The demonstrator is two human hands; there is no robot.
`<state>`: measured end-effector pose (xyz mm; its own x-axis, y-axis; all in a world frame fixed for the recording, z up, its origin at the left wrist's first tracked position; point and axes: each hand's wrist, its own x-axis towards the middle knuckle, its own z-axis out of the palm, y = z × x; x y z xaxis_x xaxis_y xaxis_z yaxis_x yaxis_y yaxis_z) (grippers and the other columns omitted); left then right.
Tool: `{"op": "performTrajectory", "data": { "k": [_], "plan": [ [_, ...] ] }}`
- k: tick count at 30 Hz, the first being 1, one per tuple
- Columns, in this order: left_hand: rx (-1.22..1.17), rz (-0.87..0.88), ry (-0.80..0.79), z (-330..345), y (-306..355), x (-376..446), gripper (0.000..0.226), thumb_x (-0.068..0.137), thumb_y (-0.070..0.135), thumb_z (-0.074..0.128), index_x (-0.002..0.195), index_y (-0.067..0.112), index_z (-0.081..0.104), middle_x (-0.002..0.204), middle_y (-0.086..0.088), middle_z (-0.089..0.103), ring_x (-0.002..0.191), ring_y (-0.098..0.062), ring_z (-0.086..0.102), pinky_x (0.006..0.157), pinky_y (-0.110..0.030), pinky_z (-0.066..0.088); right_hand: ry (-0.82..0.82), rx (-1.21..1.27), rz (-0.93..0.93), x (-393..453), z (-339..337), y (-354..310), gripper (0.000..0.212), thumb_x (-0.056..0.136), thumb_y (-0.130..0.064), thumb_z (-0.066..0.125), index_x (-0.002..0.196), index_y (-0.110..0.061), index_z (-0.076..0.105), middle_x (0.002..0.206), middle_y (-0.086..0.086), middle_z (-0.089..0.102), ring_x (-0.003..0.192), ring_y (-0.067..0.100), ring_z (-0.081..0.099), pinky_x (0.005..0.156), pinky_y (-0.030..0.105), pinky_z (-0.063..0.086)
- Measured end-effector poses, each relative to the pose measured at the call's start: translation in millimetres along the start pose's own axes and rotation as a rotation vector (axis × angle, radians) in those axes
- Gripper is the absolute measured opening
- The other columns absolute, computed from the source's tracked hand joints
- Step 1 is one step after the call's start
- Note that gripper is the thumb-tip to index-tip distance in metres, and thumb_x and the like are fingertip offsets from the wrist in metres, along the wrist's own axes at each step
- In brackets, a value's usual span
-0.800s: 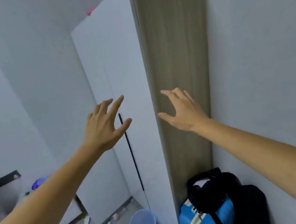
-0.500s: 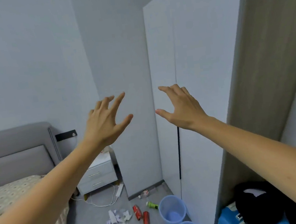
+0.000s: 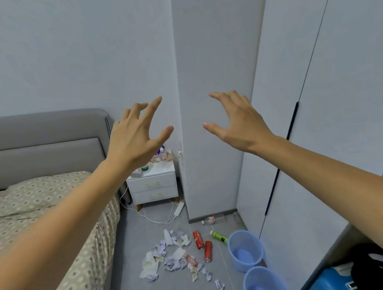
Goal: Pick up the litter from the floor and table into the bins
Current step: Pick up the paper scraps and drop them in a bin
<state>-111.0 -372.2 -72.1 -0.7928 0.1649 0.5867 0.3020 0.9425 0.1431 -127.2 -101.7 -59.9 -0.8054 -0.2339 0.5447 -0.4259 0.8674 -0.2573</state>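
Litter (image 3: 173, 256) below; both hands raised, fingers spread.

Both bare arms reach forward and upward, stretched out from the lower corners of the view and converging toward its centre. The left hand (image 3: 136, 137) is raised with its back to the camera, fingers spread and curled like a claw, thumb pointing toward the other hand, holding nothing. The right hand (image 3: 237, 120) mirrors it at about the same height, fingers bent and splayed, thumb pointing left, also empty, the two thumbs apart with a clear gap between them.
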Motion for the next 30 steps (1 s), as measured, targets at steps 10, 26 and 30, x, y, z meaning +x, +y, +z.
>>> {"op": "performTrajectory", "data": {
  "k": [10, 26, 30],
  "plan": [
    [-0.015, -0.086, -0.099, 81, -24, -18, 0.070, 0.095, 0.065, 0.046, 0.156, 0.037, 0.027, 0.139, -0.008, 0.049, 0.122, -0.033, 0.047, 0.090, -0.047, 0.042, -0.113, 0.120, 0.041, -3, 84, 36, 0.072, 0.085, -0.062, 0.059, 0.148, -0.031, 0.039, 0.136, 0.001, 0.051, 0.125, 0.026, 0.048, 0.100, 0.044, 0.048],
    [-0.129, -0.094, -0.406, 287, 3, -26, 0.070, 0.096, 0.067, 0.043, 0.156, 0.036, 0.025, 0.143, -0.012, 0.047, 0.127, -0.035, 0.046, 0.092, -0.050, 0.043, -0.358, 0.203, 0.291, -66, 218, 189, 0.066, 0.087, -0.057, 0.060, 0.143, -0.025, 0.046, 0.139, 0.003, 0.049, 0.130, 0.025, 0.045, 0.102, 0.046, 0.047],
    [-0.215, -0.070, -0.521, 362, -10, -32, 0.070, 0.096, 0.065, 0.044, 0.156, 0.033, 0.027, 0.137, -0.013, 0.050, 0.124, -0.033, 0.048, 0.086, -0.042, 0.039, -0.486, 0.167, 0.384, -88, 275, 222, 0.060, 0.090, -0.051, 0.063, 0.141, -0.024, 0.049, 0.140, 0.003, 0.049, 0.132, 0.024, 0.045, 0.107, 0.046, 0.044]
  ]
}}
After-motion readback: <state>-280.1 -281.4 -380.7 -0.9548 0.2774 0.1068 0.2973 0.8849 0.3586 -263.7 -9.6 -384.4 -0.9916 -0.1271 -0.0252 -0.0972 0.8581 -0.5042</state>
